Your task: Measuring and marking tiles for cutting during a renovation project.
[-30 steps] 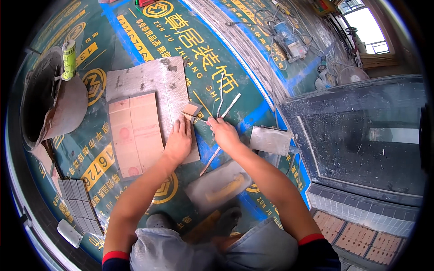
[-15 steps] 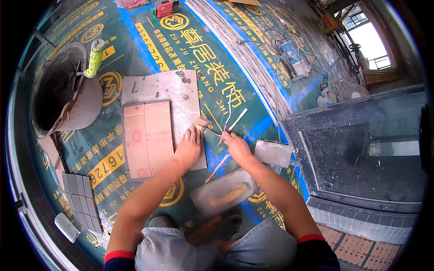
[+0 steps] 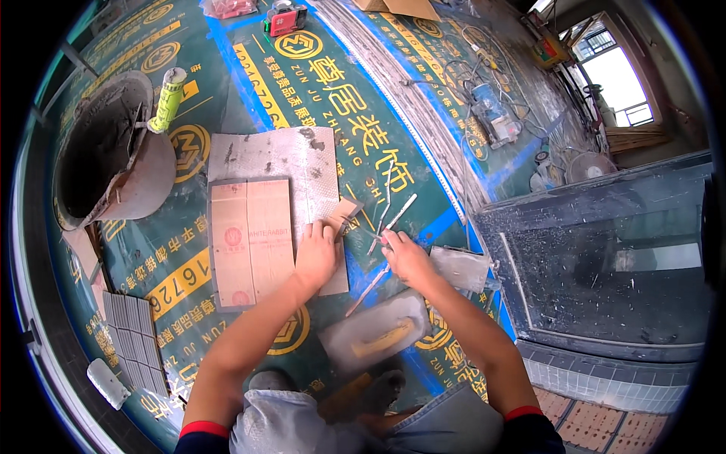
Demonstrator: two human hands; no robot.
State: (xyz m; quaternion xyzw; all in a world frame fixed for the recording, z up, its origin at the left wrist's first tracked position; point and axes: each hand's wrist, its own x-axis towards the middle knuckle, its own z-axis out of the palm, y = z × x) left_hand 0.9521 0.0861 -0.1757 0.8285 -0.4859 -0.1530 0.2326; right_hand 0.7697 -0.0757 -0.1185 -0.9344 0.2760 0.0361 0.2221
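Observation:
My left hand (image 3: 318, 253) is closed on a small tan piece (image 3: 342, 213) with a dark edge, which looks like a cut-off of tile. My right hand (image 3: 408, 259) pinches a thin dark tool (image 3: 368, 233) whose tip reaches the piece's edge; its exact kind is too small to tell. Left of my left hand, a large tan tile (image 3: 253, 242) lies on a grey textured sheet (image 3: 318, 174). Thin whitish sticks (image 3: 401, 212) lie just beyond my right hand. Between my forearms lies a plastering trowel (image 3: 376, 331) with a yellowish handle.
A mortar bucket (image 3: 144, 189) with a green-wrapped handle (image 3: 166, 98) stands at the left. Grey tile strips (image 3: 136, 340) lie below it. A flat grey metal plate (image 3: 460, 268) sits beside a dark glazed panel (image 3: 597, 257). Farther off are a red tool (image 3: 284, 18) and a blue power tool (image 3: 491, 110).
The small tan piece has turned, showing more of its flat face. Both hands stay close together with the same grips. The whole view has shifted slightly.

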